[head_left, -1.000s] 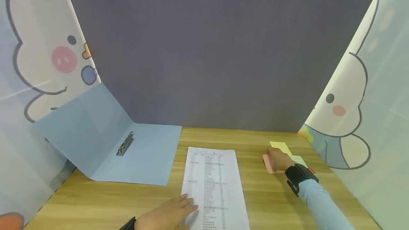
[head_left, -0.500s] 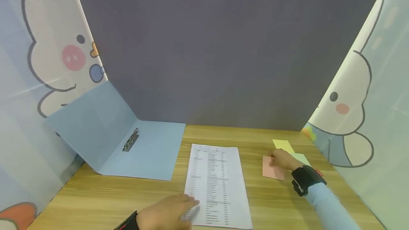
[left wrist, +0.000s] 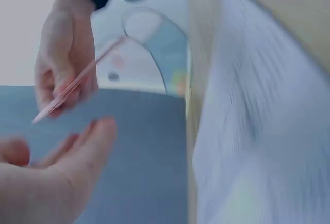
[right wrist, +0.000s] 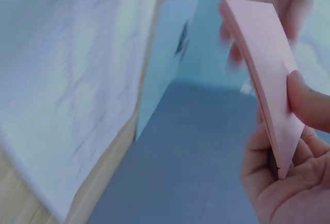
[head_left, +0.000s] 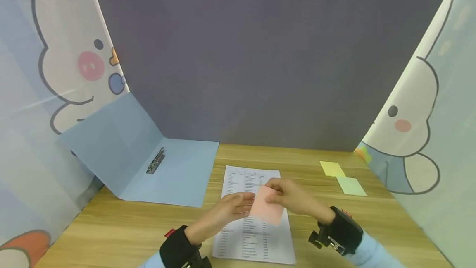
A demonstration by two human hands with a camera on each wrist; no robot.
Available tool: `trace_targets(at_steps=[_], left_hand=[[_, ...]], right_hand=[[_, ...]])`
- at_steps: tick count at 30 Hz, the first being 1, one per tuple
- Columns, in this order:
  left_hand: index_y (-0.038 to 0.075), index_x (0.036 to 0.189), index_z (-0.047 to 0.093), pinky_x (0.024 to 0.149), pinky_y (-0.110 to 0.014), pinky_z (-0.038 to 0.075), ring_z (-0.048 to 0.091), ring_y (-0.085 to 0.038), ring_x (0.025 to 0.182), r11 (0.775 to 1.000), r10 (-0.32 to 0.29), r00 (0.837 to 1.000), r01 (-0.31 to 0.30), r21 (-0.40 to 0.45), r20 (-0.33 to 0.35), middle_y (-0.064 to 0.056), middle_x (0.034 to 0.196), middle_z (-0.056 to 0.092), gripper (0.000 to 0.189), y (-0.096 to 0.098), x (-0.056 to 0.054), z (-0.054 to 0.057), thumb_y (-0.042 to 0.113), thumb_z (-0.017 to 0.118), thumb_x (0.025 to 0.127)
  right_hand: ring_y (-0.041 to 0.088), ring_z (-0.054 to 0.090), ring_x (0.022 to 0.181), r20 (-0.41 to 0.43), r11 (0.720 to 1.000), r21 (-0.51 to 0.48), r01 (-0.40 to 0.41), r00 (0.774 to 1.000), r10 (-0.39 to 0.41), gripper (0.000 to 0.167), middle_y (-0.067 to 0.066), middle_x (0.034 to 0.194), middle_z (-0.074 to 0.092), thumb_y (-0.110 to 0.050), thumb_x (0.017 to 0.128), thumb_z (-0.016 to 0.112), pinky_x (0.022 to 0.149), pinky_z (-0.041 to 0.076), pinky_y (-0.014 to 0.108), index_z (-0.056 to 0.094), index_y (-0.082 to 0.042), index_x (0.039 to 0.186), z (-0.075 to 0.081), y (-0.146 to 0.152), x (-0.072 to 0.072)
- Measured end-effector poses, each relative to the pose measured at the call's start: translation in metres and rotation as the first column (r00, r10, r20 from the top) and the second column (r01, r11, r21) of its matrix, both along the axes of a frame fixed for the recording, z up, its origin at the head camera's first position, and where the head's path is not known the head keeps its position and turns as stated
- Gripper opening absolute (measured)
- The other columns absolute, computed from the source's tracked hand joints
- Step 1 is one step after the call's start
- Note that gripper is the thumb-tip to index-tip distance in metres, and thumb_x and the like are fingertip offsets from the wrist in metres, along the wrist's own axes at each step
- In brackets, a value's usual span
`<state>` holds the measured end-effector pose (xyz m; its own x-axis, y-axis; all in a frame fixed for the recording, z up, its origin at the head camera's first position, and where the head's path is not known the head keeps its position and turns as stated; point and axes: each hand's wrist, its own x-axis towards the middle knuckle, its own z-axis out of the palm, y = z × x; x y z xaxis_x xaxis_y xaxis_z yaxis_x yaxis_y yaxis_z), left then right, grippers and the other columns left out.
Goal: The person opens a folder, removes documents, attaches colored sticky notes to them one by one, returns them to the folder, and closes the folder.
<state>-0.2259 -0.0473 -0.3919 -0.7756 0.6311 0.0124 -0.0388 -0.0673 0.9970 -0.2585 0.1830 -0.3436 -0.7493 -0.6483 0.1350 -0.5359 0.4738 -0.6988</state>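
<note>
A pink sticky note pad [head_left: 266, 206] is held up over the printed sheets [head_left: 241, 239] in the middle of the table. My right hand [head_left: 291, 195] pinches it by its upper right edge, thumb [right wrist: 309, 100] on the face and fingers behind. Facing it from the left, my left hand [head_left: 227, 212] has its fingers extended, fingertips right at the pad's left edge in the head view. In the left wrist view a gap shows between the left hand [left wrist: 56, 172] and the pad [left wrist: 77, 82]. Part of the printed list lies hidden behind both hands and the pad.
An opened blue folder [head_left: 178, 173] with a metal clip [head_left: 155, 161] stands at the left, its cover leaning up. A yellow sticky note pad [head_left: 332, 168] and a pale green one [head_left: 351, 186] lie at the right. A dark panel [head_left: 241, 61] closes off the back.
My right hand has lifted the pink pad from beside the other pads and brought it left over the sheets. My left hand has risen off the paper towards it.
</note>
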Motion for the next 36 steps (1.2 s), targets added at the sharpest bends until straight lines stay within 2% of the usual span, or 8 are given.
trace_targets(at_steps=[3,6,11,22,26,29,33,36], left_hand=[[0.001,0.131,0.04,0.09,-0.029,0.045,0.055,-0.017,0.107,0.978,-0.088,0.974,0.045,0.201,0.207,-0.004,0.118,0.056,0.063,0.015,0.002,0.0,0.052,0.023,0.097],[0.008,0.129,0.041,0.084,-0.029,0.046,0.055,-0.012,0.1,0.914,-0.262,0.907,0.123,0.388,0.33,0.001,0.108,0.057,0.065,0.025,0.003,-0.002,0.058,0.015,0.095],[0.017,0.143,0.025,0.092,-0.041,0.041,0.048,-0.02,0.115,0.812,-0.441,0.813,0.181,0.554,0.381,-0.001,0.125,0.05,0.071,0.03,0.004,-0.008,0.065,0.014,0.091],[0.02,0.145,0.02,0.093,-0.041,0.04,0.044,-0.021,0.117,0.771,-0.462,0.794,0.139,0.622,0.395,-0.001,0.129,0.047,0.076,0.03,0.007,-0.011,0.07,0.018,0.087],[0.02,0.142,0.025,0.092,-0.04,0.04,0.046,-0.019,0.112,0.796,-0.403,0.807,0.077,0.601,0.431,-0.001,0.124,0.049,0.075,0.031,0.008,-0.008,0.07,0.021,0.086],[0.019,0.139,0.03,0.091,-0.04,0.041,0.048,-0.018,0.109,0.816,-0.319,0.828,-0.008,0.578,0.461,-0.001,0.121,0.05,0.074,0.032,0.008,-0.006,0.071,0.022,0.086],[0.014,0.139,0.03,0.094,-0.035,0.039,0.048,-0.016,0.112,0.796,-0.247,0.842,-0.105,0.596,0.479,-0.001,0.123,0.05,0.078,0.032,0.007,-0.004,0.071,0.024,0.086],[0.007,0.143,0.02,0.1,-0.032,0.036,0.046,-0.017,0.118,0.765,-0.255,0.847,-0.119,0.632,0.467,-0.003,0.131,0.047,0.085,0.032,0.006,-0.003,0.07,0.023,0.086]], right_hand=[[0.002,0.054,0.07,0.058,0.999,0.001,-0.043,0.997,0.043,0.009,0.0,0.084,0.066,-0.016,0.086,0.062,0.062,0.047,0.021,0.062,-0.01,0.093,0.0,-0.014,0.01],[0.003,0.055,0.073,0.059,0.998,0.02,-0.063,0.996,0.062,0.01,-0.003,0.085,0.065,-0.016,0.086,0.063,0.066,0.047,0.021,0.064,-0.012,0.094,-0.001,-0.025,0.016],[0.004,0.054,0.079,0.037,0.998,0.046,-0.031,0.999,0.029,0.015,-0.003,0.092,0.065,-0.019,0.085,0.063,0.07,0.045,0.021,0.066,-0.013,0.099,-0.002,-0.034,0.02],[0.004,0.056,0.08,-0.005,1.0,0.027,-0.007,1.0,0.007,0.02,-0.001,0.092,0.066,-0.018,0.084,0.065,0.069,0.047,0.021,0.065,-0.011,0.103,-0.001,-0.036,0.021],[0.008,0.053,0.086,-0.192,0.998,0.048,0.048,0.981,-0.038,0.027,-0.004,0.096,0.06,-0.016,0.082,0.068,0.072,0.046,0.023,0.063,-0.01,0.107,-0.004,-0.038,0.024],[0.011,0.049,0.095,-0.465,0.992,0.073,0.098,0.884,-0.053,0.035,-0.004,0.103,0.054,-0.02,0.077,0.072,0.077,0.047,0.027,0.061,-0.01,0.109,-0.009,-0.041,0.031],[0.012,0.05,0.097,-0.746,0.992,0.104,0.076,0.666,0.028,0.043,-0.001,0.104,0.053,-0.03,0.068,0.077,0.08,0.047,0.027,0.061,-0.009,0.103,-0.018,-0.045,0.042],[0.011,0.051,0.09,-0.835,0.99,0.136,0.046,0.542,0.09,0.047,-0.001,0.098,0.053,-0.037,0.065,0.077,0.077,0.046,0.023,0.06,-0.009,0.098,-0.023,-0.05,0.048]])
